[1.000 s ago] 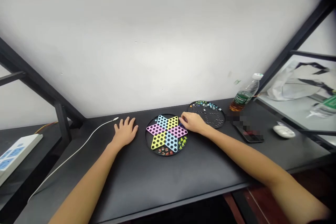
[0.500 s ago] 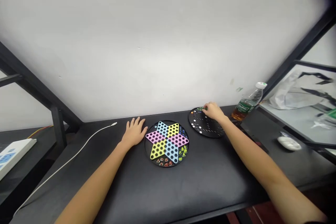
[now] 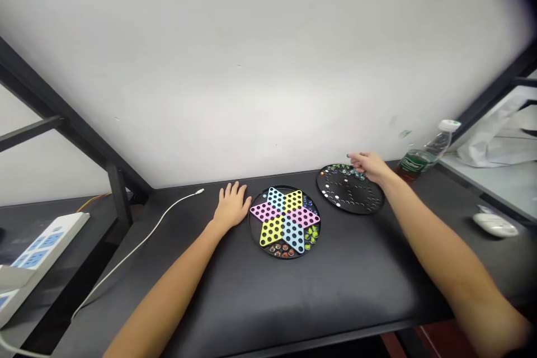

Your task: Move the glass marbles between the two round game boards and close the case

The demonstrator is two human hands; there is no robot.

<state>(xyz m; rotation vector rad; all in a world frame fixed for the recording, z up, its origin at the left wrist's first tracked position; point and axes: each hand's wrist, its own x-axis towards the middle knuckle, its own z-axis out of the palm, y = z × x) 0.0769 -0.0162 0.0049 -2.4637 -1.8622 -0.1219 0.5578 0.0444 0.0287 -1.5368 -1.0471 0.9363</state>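
My left hand [image 3: 230,206] lies flat on the black desk with fingers spread, beside the left rim of a round tray with a star-shaped board [image 3: 284,218] in pink, yellow and blue. Red marbles [image 3: 282,250], green marbles [image 3: 311,236] and blue marbles [image 3: 307,202] sit in its outer pockets. My right hand [image 3: 366,165] is over the back edge of a second round black tray [image 3: 352,201], its fingertips together around a small dark thing I cannot make out. White pieces and one orange piece lie on that tray, with green and clear marbles along its back edge.
A bottle [image 3: 417,161] leans behind my right forearm. To the right lies a white mouse [image 3: 495,224]. On the left are a white cable [image 3: 138,246] and a power strip [image 3: 46,257]. A white wall rises behind the desk.
The view has shifted, so the desk items appear further right. My right hand has lifted from among the marbles at the second tray's back edge. My left hand stays flat.
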